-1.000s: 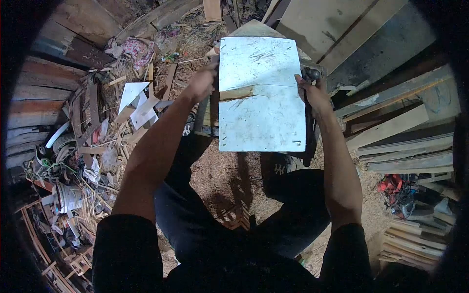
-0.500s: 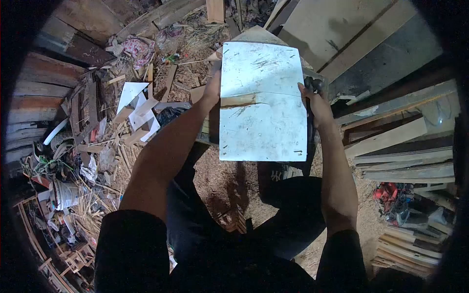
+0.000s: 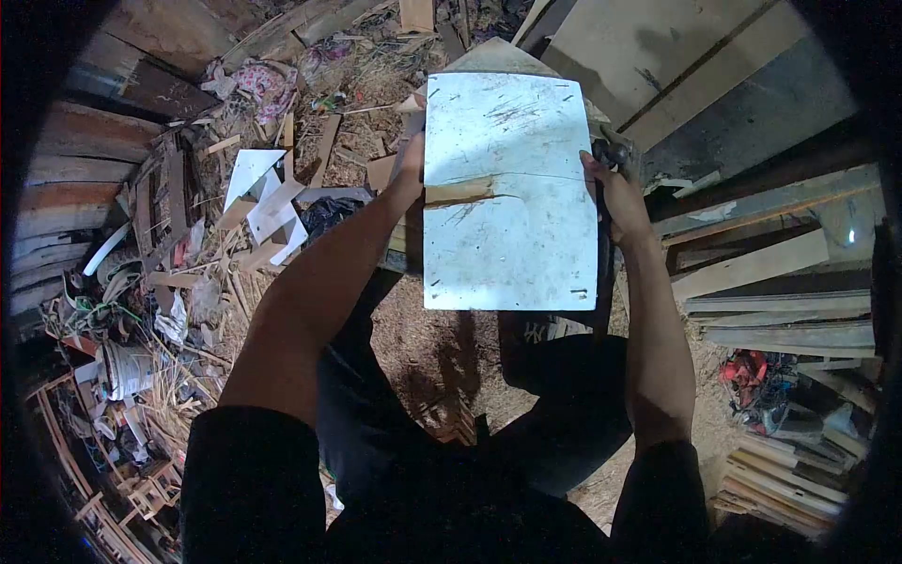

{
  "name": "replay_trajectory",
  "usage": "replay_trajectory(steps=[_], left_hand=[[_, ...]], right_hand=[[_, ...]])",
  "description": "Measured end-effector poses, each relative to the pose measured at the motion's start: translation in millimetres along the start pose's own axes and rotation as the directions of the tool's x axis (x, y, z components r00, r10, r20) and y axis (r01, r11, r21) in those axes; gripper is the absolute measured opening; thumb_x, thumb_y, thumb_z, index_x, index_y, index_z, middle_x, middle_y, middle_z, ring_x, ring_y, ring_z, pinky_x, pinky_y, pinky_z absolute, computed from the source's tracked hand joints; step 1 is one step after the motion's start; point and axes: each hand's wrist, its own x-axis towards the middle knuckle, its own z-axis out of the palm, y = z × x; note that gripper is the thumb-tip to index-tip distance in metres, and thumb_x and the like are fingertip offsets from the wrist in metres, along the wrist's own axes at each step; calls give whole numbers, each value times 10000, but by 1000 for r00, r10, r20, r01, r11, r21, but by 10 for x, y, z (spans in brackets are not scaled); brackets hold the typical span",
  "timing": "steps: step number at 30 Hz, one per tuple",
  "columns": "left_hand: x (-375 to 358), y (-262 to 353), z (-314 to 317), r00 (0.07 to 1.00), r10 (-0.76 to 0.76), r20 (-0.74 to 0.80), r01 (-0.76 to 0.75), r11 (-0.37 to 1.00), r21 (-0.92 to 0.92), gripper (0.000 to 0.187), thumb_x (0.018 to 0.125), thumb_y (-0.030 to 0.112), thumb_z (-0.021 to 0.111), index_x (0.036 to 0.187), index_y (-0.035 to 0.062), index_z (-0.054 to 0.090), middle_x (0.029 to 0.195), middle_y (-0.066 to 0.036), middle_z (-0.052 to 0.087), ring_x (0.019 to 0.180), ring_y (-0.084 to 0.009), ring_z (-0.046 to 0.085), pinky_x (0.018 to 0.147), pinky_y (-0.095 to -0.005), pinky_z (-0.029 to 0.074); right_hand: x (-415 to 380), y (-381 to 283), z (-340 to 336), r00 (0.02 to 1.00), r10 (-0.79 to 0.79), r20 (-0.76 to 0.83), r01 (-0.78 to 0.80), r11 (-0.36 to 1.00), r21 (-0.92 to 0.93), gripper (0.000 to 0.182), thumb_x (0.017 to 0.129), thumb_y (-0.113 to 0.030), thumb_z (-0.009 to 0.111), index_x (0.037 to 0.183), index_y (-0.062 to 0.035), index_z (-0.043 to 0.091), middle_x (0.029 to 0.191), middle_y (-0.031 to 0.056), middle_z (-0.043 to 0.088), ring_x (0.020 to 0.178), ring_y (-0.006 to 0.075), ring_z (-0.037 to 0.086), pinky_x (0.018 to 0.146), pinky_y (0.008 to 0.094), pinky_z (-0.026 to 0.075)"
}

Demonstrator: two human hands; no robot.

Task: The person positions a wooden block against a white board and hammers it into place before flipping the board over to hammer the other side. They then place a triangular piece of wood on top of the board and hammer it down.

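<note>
A white rectangular board [image 3: 512, 235], scratched and with a torn brown strip at its left edge, is held up in front of my body. My left hand [image 3: 410, 174] grips its left edge, with the fingers mostly hidden behind it. At the right edge my right hand [image 3: 615, 197] holds the board, thumb on the rim. A dark rounded tool or knob [image 3: 611, 153] shows beside my right hand; whether the hand touches it I cannot tell. Behind the board's top edge a pale wooden piece [image 3: 493, 58] sticks out.
White board scraps [image 3: 272, 211] lie among wood shavings at the left. Large panels [image 3: 648, 56] lean at the upper right. Stacked planks [image 3: 789, 315] and a red object with cables [image 3: 747, 369] are at the right. Tangled debris [image 3: 103, 310] fills the far left.
The board has shifted slightly right and up at its right side, and my right hand has moved slightly right with it. Both hands keep their hold.
</note>
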Motion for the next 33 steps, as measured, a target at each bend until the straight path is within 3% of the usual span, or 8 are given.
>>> replay_trajectory(steps=[4,14,20,22,25,29,31,33], left_hand=[[-88,55,142,994,24,-103,-25,1000,-12,399,1041,311,477,1241,8,641,1081,-87,707,908,-164,682,772,-347,552],[-52,201,132,998,46,32,-50,990,132,496,1035,426,489,1302,26,610,1152,-89,690,1036,-183,652,908,-362,515],[-260,777,98,896,-92,435,-246,712,658,545,1004,403,559,1379,6,545,1243,-103,662,1133,-236,631,1004,-389,479],[-270,843,69,910,-278,308,208,948,241,619,988,409,590,1451,16,471,1362,-145,604,1222,-268,593,1043,-409,464],[-275,1149,589,913,-408,12,407,907,-104,674,990,437,598,1493,26,419,1412,-181,566,1300,-279,544,1072,-411,452],[-335,1205,1106,930,-366,1,365,926,92,731,978,511,608,1498,32,423,1475,-190,508,1353,-291,497,1097,-411,437],[-458,1314,1340,927,-309,-212,374,721,583,762,958,516,647,1498,27,427,1499,-185,485,1369,-299,484,1116,-406,426],[-391,1214,1276,924,-293,-244,381,744,549,767,938,499,681,1494,30,437,1504,-191,482,1380,-306,473,1122,-411,418]], right_hand=[[-26,49,23,975,-222,16,222,974,-33,521,905,-172,742,1388,-96,562,1253,127,636,1072,218,627,907,320,500],[-265,-245,187,992,-96,-85,89,992,-84,403,913,-107,733,1293,-83,603,1005,68,665,883,127,626,758,254,501],[-292,-292,199,996,-46,-79,46,999,-1,350,908,-28,696,1244,-63,605,941,54,665,802,125,651,647,232,510],[-269,-275,203,992,-106,-71,111,992,57,346,909,9,659,1244,-62,606,927,50,673,797,134,663,665,239,532],[-328,-331,230,994,-77,-81,78,997,20,345,909,27,626,1244,-57,610,945,63,682,838,138,667,701,247,545],[-189,-178,165,998,-47,-44,52,989,138,351,915,9,621,1261,-52,610,983,82,696,868,148,673,715,257,549],[-79,-104,98,990,-144,8,144,990,5,340,931,-40,631,1270,-46,613,1014,98,706,876,150,679,711,255,547],[-233,-273,184,989,-143,-44,136,981,-140,348,926,-61,635,1272,-41,614,1026,103,711,883,147,681,706,251,545]])
